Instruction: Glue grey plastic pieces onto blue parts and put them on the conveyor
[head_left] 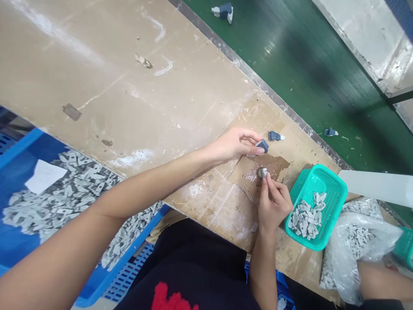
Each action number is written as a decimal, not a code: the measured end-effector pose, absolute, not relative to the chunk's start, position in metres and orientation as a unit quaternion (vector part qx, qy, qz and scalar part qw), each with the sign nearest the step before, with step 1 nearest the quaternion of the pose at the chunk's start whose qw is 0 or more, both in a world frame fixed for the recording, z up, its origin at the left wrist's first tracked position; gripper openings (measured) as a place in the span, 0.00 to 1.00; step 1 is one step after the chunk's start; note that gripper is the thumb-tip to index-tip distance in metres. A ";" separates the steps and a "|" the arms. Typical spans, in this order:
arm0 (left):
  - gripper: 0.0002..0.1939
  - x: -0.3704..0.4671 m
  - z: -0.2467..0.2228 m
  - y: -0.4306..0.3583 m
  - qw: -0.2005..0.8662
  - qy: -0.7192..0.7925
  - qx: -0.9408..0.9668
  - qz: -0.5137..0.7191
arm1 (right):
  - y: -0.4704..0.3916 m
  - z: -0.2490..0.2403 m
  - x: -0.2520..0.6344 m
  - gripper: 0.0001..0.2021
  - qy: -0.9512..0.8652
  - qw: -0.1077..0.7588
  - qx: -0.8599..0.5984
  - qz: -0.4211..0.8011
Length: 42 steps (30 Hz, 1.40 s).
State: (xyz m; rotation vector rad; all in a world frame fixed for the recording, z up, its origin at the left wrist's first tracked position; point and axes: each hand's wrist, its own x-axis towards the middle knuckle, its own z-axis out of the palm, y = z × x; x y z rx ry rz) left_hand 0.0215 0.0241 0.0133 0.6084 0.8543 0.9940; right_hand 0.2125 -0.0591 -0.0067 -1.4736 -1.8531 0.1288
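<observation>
My left hand [237, 143] is closed around a dark blue-grey plastic part [263, 146], held just above the worktable with fingers and thumb at its sides. A small light-grey plastic piece [265, 171] is pinched between the thumb and fingertips of my right hand [273, 202]. That piece is at a small round dark spot [260, 173] on the stained board; whether it touches the spot I cannot tell. Beyond my left fingertips lies another dark blue-grey part [274, 136] with a whitish tip. Right of my right hand stands a green basket [318, 247] holding light-grey pieces [306, 219].
A green conveyor belt [280, 56] runs past the far table edge, carrying dark-and-white parts [222, 11]. On the left, a blue bin [19, 150] holds many grey pieces. A clear plastic bag [342, 241] and another person's arm [383, 280] are at lower right.
</observation>
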 end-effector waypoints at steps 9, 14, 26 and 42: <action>0.12 0.023 0.011 0.024 0.740 0.420 0.294 0.436 | -0.061 -0.004 0.212 0.14 -0.712 0.406 -0.570 0.057; 0.10 0.021 0.014 0.021 0.690 0.483 0.366 0.396 | -0.062 0.000 0.211 0.16 -0.696 0.429 -0.570 0.077; 0.09 0.029 0.028 0.009 0.739 0.440 0.386 0.333 | -0.063 0.026 0.208 0.10 -0.609 0.498 -0.584 0.203; 0.07 0.044 0.050 -0.013 0.667 0.483 0.424 0.377 | -0.065 0.027 0.190 0.22 -0.614 0.525 -0.541 0.234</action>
